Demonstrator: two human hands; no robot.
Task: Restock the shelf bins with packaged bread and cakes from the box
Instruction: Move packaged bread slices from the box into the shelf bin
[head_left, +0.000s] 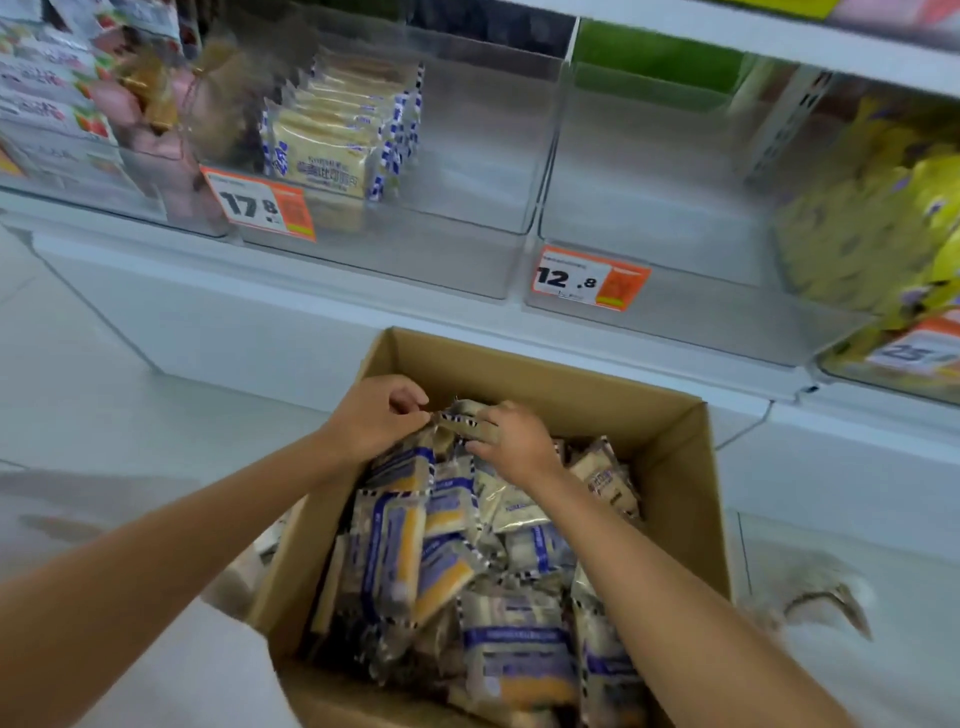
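Both hands grip one pack (460, 422): the left hand (376, 415) pinches its checkered top edge, and the right hand (511, 441) curls round it just beside. Below the grip, blue-and-white packs (514, 644) fill the box (519, 371); their print is unreadable. Above the grip, tags read 17.8 (257, 203) and 12.8 (589, 278).

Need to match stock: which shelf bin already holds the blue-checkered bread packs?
The bin behind the 17.8 price tag; the 12.8 bin looks empty, and yellow packs sit farther right.
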